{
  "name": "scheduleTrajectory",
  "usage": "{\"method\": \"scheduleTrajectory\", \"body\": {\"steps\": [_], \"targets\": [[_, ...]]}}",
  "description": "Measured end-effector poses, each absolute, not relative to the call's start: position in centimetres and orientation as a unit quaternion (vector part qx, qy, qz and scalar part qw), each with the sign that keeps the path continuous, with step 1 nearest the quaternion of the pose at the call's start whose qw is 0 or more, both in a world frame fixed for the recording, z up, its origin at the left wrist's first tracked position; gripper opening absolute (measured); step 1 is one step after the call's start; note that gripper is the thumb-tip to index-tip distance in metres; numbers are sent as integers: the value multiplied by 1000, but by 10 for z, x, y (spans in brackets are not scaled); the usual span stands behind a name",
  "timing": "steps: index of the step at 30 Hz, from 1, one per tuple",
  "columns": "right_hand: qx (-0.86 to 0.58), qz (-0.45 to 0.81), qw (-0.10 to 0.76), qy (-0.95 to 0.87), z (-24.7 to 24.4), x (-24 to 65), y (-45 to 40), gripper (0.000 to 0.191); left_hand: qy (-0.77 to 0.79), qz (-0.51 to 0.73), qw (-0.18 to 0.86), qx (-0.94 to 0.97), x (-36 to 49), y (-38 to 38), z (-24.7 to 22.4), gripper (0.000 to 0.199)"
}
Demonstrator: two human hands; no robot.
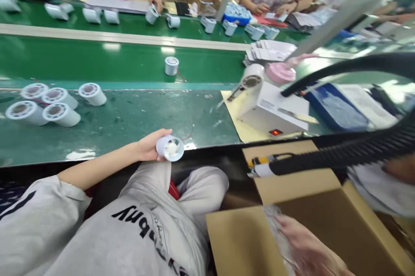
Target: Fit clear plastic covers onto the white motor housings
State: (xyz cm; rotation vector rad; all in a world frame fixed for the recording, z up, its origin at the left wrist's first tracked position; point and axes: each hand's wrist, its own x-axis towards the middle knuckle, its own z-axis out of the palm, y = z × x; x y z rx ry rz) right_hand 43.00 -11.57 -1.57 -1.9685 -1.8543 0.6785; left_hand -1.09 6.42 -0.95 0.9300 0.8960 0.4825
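My left hand (152,145) is closed around a white cylindrical fan housing (170,148) just past the bench's front edge. Its open end faces me, showing a small white fan inside, and a thin wire trails from its far side. My right hand (308,241), smeared by motion, is over the open cardboard box (240,241) at lower right. Clear plastic (277,228) lies beside its fingers; whether they grip it is not visible. Several similar white housings (61,114) stand at the left of the green bench (145,116).
A white device with a lit red switch (275,132) sits on the right of the bench. A black ribbed hose (324,155) crosses the right side. Another housing (171,65) rests on the green conveyor (129,62). Two co-workers sit across, with more white parts before them.
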Motion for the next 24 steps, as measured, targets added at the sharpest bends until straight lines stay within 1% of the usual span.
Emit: {"method": "scheduleTrajectory", "body": {"steps": [1, 2, 3, 4, 5, 7, 9, 10, 11, 13, 14, 15, 18, 19, 21, 24], "targets": [[-675, 249, 201, -664, -16, 412, -115, 56, 389, 195, 817, 379, 3, 60, -18, 65], [-609, 280, 255, -698, -17, 391, -113, 66, 377, 161, 840, 355, 15, 55, -25, 64], [-538, 312, 275, -733, -17, 368, -108, 71, 372, 128, 851, 349, 25, 51, -30, 62], [-499, 305, 274, -763, -17, 345, -101, 63, 367, 100, 855, 352, 34, 47, -33, 59], [-502, 260, 264, -782, -17, 323, -93, 52, 362, 75, 858, 357, 40, 44, -35, 57], [-535, 135, 229, -802, -19, 286, -78, 45, 348, 36, 853, 387, 49, 40, -33, 51], [-575, 55, 198, -792, -24, 264, -67, 39, 335, 31, 816, 470, 54, 38, -27, 42], [-586, 43, 193, -786, -27, 259, -64, 34, 331, 48, 777, 534, 55, 37, -24, 37], [-591, 53, 197, -780, -29, 256, -62, 29, 327, 78, 724, 603, 56, 36, -21, 31], [-585, 122, 231, -768, -32, 256, -61, 14, 325, 148, 610, 707, 55, 35, -18, 25], [-576, 171, 260, -756, -32, 257, -61, 7, 325, 178, 567, 736, 55, 34, -18, 25], [-565, 221, 294, -739, -32, 258, -61, 7, 326, 199, 539, 751, 54, 34, -19, 31], [-550, 318, 389, -667, -25, 260, -63, 20, 308, 225, 514, 769, 51, 31, -28, 58], [-554, 332, 411, -643, -23, 259, -64, 24, 295, 229, 512, 774, 50, 31, -32, 63], [-572, 350, 437, -600, -19, 258, -65, 29, 267, 232, 512, 783, 49, 31, -40, 62], [-585, 375, 457, -555, -15, 258, -65, 31, 228, 223, 536, 781, 49, 33, -45, 59]]}}
